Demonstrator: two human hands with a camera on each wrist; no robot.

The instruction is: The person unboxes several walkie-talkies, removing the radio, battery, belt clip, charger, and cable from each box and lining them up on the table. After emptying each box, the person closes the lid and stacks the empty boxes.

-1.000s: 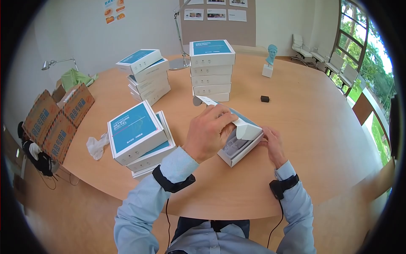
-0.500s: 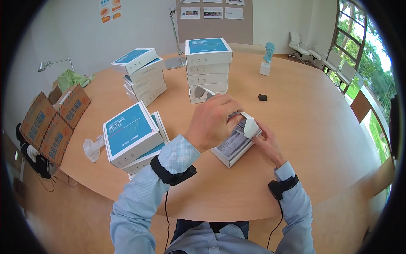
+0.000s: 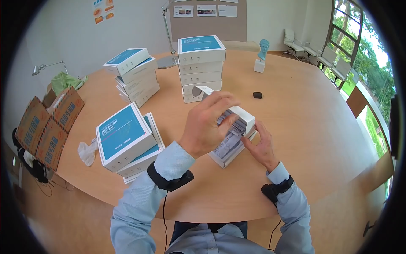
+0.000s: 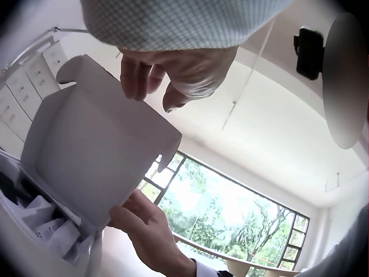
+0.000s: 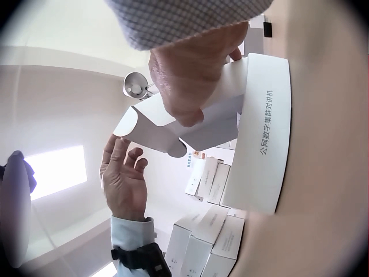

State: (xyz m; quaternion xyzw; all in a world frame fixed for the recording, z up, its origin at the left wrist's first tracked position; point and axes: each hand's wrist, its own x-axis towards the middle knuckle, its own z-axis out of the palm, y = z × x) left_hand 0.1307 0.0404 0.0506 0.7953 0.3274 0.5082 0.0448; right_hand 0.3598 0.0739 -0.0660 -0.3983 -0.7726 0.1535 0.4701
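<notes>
An opened white box [image 3: 224,161] sits on the table in front of me, its lid [image 4: 104,124] raised. Inside lie clear plastic-wrapped items [image 3: 228,145], whose kind is hidden by the wrapping. My left hand [image 3: 208,122] is over the raised lid, fingers loosely bent and thumb held apart. In the right wrist view, the left fingertips are right at the lid's rounded end flap [image 5: 128,122]. My right hand [image 3: 263,146] grips the box at its right side near the hinge, the thumb toward me and the fingers behind. Printed characters run along the box wall [image 5: 262,133] there.
Closed blue-topped boxes [image 3: 124,133] are piled left of my arm, with two taller stacks [image 3: 202,67] [image 3: 137,74] behind. A black adapter [image 3: 257,95], a blue bust [image 3: 263,51], a lamp base [image 3: 168,62] and crumpled plastic [image 3: 87,152] also stand or lie on the table.
The lid has swung further up, showing more of the box's contents. My left fingers have loosened at its edge, and the right hand has shifted slightly along the box's side.
</notes>
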